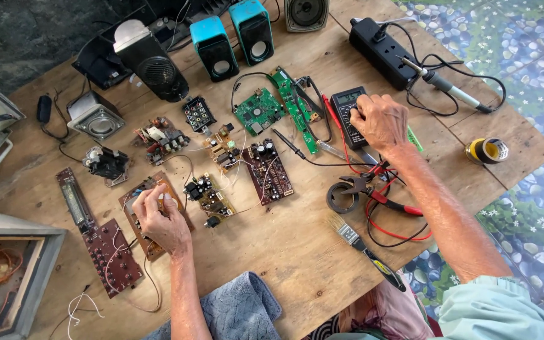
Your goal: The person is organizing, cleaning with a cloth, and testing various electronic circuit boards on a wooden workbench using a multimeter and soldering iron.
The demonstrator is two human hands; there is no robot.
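Observation:
My left hand (160, 220) rests on a brown circuit board (149, 189) at the front left of the wooden table (297, 252), fingers curled on its surface. My right hand (382, 119) lies on a black multimeter (347, 104) further back, fingers on its dial. The meter's red and black leads (385, 208) coil to the right of a roll of black tape (341, 198). Several other boards lie between the hands, among them a green board (257, 110) and a dark red board (269, 171).
Two blue speakers (234, 38), a black speaker (152, 60) and a power strip (382, 53) stand at the back. A soldering iron (448, 88), yellow tape roll (487, 151), paintbrush (363, 249), grey cloth (240, 311) and an open wooden cabinet (7, 277) surround the work.

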